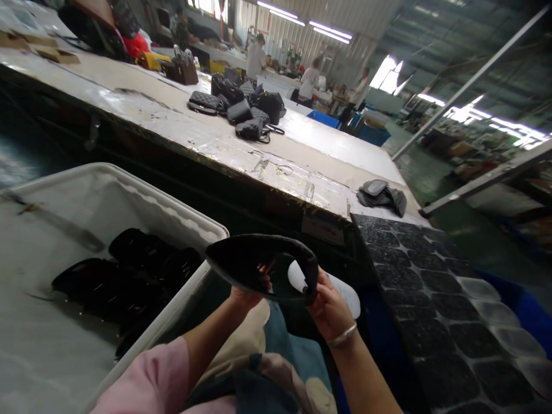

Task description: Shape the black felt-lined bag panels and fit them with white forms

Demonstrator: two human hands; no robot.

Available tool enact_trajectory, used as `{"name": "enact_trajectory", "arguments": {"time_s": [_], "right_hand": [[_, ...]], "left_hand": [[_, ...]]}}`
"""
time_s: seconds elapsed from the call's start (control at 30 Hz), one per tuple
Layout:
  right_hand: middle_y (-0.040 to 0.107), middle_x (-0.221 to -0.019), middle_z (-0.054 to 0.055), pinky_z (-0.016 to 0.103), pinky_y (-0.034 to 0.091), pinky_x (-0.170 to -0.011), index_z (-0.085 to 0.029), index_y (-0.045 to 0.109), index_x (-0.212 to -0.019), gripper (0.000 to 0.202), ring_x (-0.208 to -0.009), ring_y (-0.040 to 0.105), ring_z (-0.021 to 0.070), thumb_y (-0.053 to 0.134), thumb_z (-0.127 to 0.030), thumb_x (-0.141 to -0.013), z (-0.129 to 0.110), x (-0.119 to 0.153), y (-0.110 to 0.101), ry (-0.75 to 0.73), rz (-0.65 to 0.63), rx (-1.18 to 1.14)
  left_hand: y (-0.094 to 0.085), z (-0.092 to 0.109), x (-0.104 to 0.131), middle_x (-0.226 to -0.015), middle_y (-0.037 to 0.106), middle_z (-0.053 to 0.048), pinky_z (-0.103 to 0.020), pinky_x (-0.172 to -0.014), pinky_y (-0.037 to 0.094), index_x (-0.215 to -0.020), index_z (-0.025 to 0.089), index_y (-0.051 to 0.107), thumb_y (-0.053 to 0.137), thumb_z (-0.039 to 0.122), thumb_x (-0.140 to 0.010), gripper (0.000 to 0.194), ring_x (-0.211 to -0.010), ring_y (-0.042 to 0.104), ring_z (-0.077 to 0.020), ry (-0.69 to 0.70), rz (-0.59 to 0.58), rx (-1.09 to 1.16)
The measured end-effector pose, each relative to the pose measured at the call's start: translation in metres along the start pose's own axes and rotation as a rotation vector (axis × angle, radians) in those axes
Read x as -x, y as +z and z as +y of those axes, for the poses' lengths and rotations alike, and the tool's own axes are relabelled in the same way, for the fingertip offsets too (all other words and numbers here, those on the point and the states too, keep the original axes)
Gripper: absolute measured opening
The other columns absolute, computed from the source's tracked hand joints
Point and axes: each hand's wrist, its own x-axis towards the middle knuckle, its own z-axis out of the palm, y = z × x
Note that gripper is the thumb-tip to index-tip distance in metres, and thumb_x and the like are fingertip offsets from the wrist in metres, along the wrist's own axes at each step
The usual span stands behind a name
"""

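A black curved bag piece (pixel 241 259), with an open hollow in its middle, is held up before my body. My left hand (pixel 250 294) grips its lower edge, and those fingertips show inside the opening. At its right end, my right hand (pixel 328 305) is closed on the black rim, a bracelet round the wrist. A white panel with rounded ends (pixel 347 296) shows behind my right hand and partly through the opening; whether that hand also holds it, I cannot tell.
A white bin (pixel 172 213) on the left holds several shiny black pieces (pixel 116 282). Black bags (pixel 245 106) and dark grey pieces (pixel 382 195) lie on the long worktable (pixel 302 181). At right, black panels (pixel 414 287) and translucent panels (pixel 495 310) lie in rows. People stand far back.
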Motion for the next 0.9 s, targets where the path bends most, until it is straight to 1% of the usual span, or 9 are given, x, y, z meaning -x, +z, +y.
{"name": "enact_trajectory", "arguments": {"time_s": [0.07,0.13,0.23,0.37,0.5,0.67,0.73,0.8,0.9], "right_hand": [[0.068,-0.112,-0.001,0.021,0.054,-0.07,-0.029,0.051,-0.128,0.062,-0.091,0.067,0.0138,0.067,-0.017,-0.069,-0.008,-0.011,0.003,0.034,0.047,0.034],[0.07,-0.107,0.001,0.021,0.054,-0.067,-0.027,0.051,-0.128,0.063,-0.087,0.068,0.0146,0.067,-0.017,-0.068,-0.016,-0.017,0.002,0.046,0.087,0.06],[0.071,-0.103,0.002,0.024,0.055,-0.066,-0.026,0.055,-0.124,0.058,-0.084,0.068,0.0157,0.066,-0.016,-0.068,-0.031,-0.015,-0.007,0.029,0.106,0.042],[0.069,-0.111,0.003,0.025,0.056,-0.067,-0.026,0.061,-0.117,0.049,-0.086,0.067,0.0163,0.068,-0.017,-0.069,-0.05,0.001,-0.038,-0.068,0.108,-0.01],[0.066,-0.116,0.001,0.02,0.05,-0.047,-0.033,0.064,-0.111,0.05,-0.057,0.061,0.0089,0.073,-0.018,-0.065,-0.054,0.017,-0.076,-0.147,0.127,-0.095],[0.073,-0.094,0.001,0.027,0.052,-0.051,-0.028,0.069,-0.092,0.035,-0.07,0.066,0.0181,0.079,-0.032,-0.058,-0.039,0.017,-0.104,-0.178,0.355,-0.091],[0.073,-0.087,0.002,0.031,0.054,-0.054,-0.026,0.07,-0.087,0.033,-0.072,0.066,0.0207,0.079,-0.034,-0.057,-0.035,0.013,-0.108,-0.174,0.414,-0.088],[0.073,-0.081,0.001,0.033,0.054,-0.054,-0.025,0.069,-0.082,0.031,-0.068,0.066,0.0208,0.081,-0.031,-0.054,-0.034,0.01,-0.108,-0.176,0.447,-0.105],[0.071,-0.072,-0.003,0.029,0.052,-0.05,-0.026,0.066,-0.075,0.03,-0.063,0.064,0.0181,0.082,-0.026,-0.05,-0.032,0.005,-0.101,-0.188,0.486,-0.117]], "left_hand": [[-0.002,-0.013,-0.016,-0.101,0.066,-0.011,-0.033,-0.071,0.05,-0.096,0.013,0.064,0.048,0.031,-0.085,0.027,-0.075,0.063,-0.0186,-0.027,-0.054,0.123],[0.001,-0.025,-0.023,-0.103,0.066,-0.013,-0.04,-0.084,0.048,-0.108,0.01,0.062,0.049,0.037,-0.085,0.037,-0.095,0.062,-0.0265,-0.074,-0.096,0.166],[0.014,-0.034,-0.02,-0.113,0.064,-0.014,-0.042,-0.093,0.045,-0.12,0.01,0.057,0.048,0.04,-0.087,0.045,-0.106,0.059,-0.0288,-0.132,-0.153,0.146],[0.038,-0.037,-0.016,-0.101,0.069,-0.012,-0.036,-0.074,0.052,-0.11,0.012,0.063,0.05,0.045,-0.084,0.044,-0.09,0.064,-0.0264,-0.22,-0.111,0.047],[0.056,-0.046,-0.025,-0.103,0.068,-0.011,-0.031,-0.062,0.049,-0.108,0.015,0.064,0.051,0.047,-0.083,0.043,-0.083,0.065,-0.0245,-0.274,-0.111,-0.142],[0.074,-0.06,-0.035,-0.085,0.069,-0.007,-0.028,-0.064,0.046,-0.1,0.014,0.065,0.051,0.053,-0.079,0.046,-0.079,0.063,-0.0217,-0.32,0.035,-0.514],[0.079,-0.061,-0.036,-0.084,0.069,-0.004,-0.027,-0.062,0.045,-0.101,0.018,0.064,0.053,0.054,-0.077,0.045,-0.078,0.063,-0.0205,-0.284,0.088,-0.607],[0.079,-0.061,-0.038,-0.082,0.068,-0.002,-0.025,-0.059,0.044,-0.101,0.02,0.064,0.058,0.052,-0.074,0.043,-0.073,0.062,-0.0188,-0.177,0.146,-0.689],[0.07,-0.061,-0.042,-0.079,0.066,-0.001,-0.023,-0.055,0.042,-0.095,0.018,0.065,0.064,0.047,-0.069,0.039,-0.068,0.06,-0.0163,0.002,0.228,-0.796]]}}
